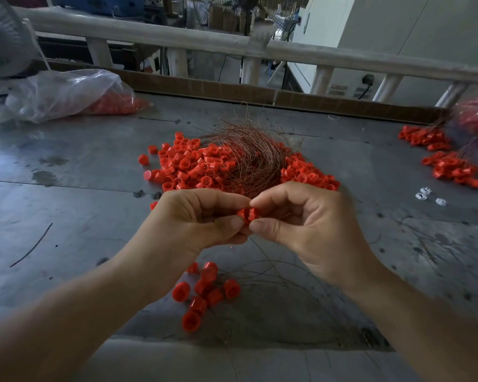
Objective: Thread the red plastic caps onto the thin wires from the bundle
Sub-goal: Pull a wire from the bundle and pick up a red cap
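Red plastic caps and copper-coloured wire are spread over a grey metal table (66,216), seen from the worker's own head. At far left lies a clear plastic bag (66,92) with more red caps inside. Moving right, a loose pile of caps (188,166) sits mid-table, and the wire bundle (249,155) lies across it, its strands fanning away from the viewer. In front of the pile, raised above the table, the left hand (193,219) pinches one red cap (246,215) between thumb and forefinger, with the other fingers curled underneath. The right hand (309,224) meets it from the other side, with thumb and forefinger tips pressed to the same cap. A thin wire (260,250) trails down from just below it. Whether the wire's end is already through the cap cannot be made out. Below the hands, a small cluster of caps (204,293) lies among wires curving off to the right, seemingly already strung. At far right lie further heaps of caps (450,166) with wires. The step in hand appears to be feeding a wire through the held cap. To do it well, the left hand should keep the cap steady, and the right hand should grip the wire close to its tip so it does not bend. Only one strand should go through.
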